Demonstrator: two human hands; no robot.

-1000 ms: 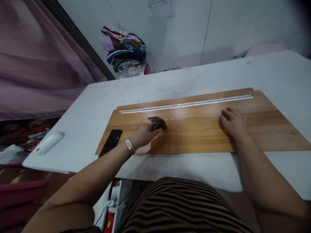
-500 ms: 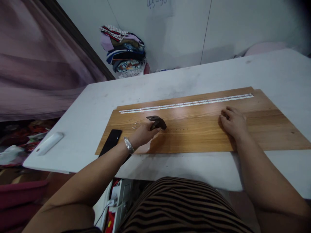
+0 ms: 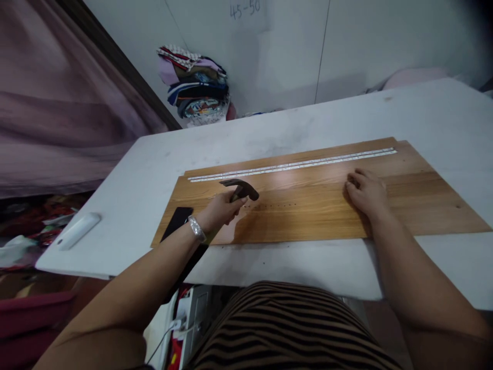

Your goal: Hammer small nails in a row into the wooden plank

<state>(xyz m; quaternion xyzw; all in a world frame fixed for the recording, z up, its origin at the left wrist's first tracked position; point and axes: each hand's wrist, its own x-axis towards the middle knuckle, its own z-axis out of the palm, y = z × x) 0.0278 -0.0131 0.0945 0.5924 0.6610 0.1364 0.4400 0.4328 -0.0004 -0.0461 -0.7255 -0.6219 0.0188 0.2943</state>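
Head camera shows the left hand [image 3: 221, 211] wrapped tight around a claw hammer [image 3: 247, 190], close up under its metal head. The hammer's head pokes out past the thumb, over a long wooden board [image 3: 327, 205], and its dark handle [image 3: 193, 263] slants back under the left forearm. I cannot tell if the metal touches the wood. The right hand [image 3: 367, 194] rests on the board with its fingers curled in; I cannot tell if something is tucked under them. Between the two hands is a row of little dark dots [image 3: 271, 206]. Past both hands lie two thin pale strips [image 3: 292, 166], and left of the left hand is a flat black thing like a phone [image 3: 177, 222]. The hammer looks hard and stiff, with most of its weight in the metal end, so it should feel top-heavy. Holding it near the head, like now, should make it easy to steer; holding lower on the handle should give a bigger swing. The board looks smooth, stiff and maybe a bit slippery.
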